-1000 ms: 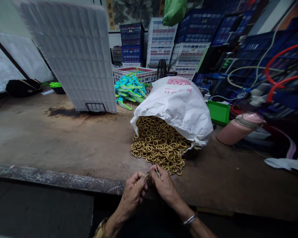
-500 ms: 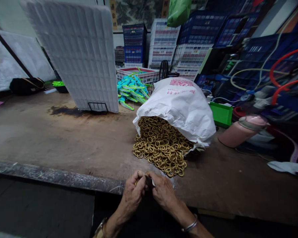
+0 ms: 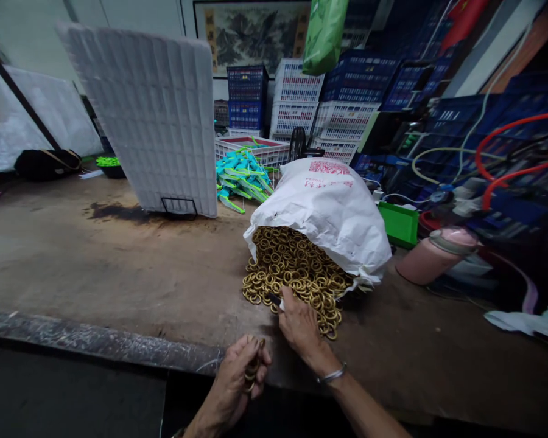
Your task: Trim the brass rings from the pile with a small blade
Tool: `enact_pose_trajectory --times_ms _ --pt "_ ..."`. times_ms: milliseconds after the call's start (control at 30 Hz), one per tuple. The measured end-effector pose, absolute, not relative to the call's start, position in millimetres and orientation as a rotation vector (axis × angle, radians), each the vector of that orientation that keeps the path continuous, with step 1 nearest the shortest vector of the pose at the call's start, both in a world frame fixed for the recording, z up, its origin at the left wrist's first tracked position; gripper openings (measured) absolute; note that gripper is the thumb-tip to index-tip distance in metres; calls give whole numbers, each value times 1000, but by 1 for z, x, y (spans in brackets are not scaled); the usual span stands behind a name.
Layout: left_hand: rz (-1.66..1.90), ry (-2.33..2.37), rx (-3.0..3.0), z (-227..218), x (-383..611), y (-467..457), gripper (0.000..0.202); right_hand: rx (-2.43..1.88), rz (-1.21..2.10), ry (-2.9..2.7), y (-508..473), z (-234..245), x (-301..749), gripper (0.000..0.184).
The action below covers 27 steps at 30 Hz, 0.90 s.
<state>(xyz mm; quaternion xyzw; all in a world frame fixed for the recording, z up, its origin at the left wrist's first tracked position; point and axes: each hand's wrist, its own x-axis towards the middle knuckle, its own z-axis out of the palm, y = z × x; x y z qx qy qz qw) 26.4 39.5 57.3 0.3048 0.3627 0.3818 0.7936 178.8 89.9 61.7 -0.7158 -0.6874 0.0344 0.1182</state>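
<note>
A pile of small brass rings (image 3: 292,271) spills from the mouth of a white sack (image 3: 329,210) lying on the worn wooden bench (image 3: 119,267). My left hand (image 3: 237,383) sits at the bench's front edge, fingers curled around a small stack of brass rings (image 3: 253,365). My right hand (image 3: 299,322) reaches forward to the near edge of the pile. It pinches a thin dark tool (image 3: 276,300) with a white tip, whose end touches the rings. A metal bangle (image 3: 332,375) circles my right wrist.
A white gridded tray (image 3: 155,115) stands upright on a wire stand at the back. Turquoise and green parts (image 3: 242,176) lie heaped behind the sack. A green box (image 3: 399,224) and a pink flask (image 3: 438,254) lie to the right. Stacked crates and hoses fill the background.
My hands were together at the bench edge, working on a ring. Now my right hand has moved forward to the pile, and my left hand has dropped back with its rings.
</note>
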Motion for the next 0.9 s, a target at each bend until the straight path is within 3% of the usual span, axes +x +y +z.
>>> enact_pose_trajectory --times_ms 100,233,600,900 --pt "831 763 635 55 22 43 28 -2154 52 -2036 106 63 179 36" --pt "891 737 572 56 18 46 18 -2215 23 -2068 119 63 175 21" --pt "871 687 390 54 16 52 17 -2145 4 -2035 117 61 178 16" --pt "880 718 426 52 21 58 20 -1955 153 -2019 91 55 186 37"
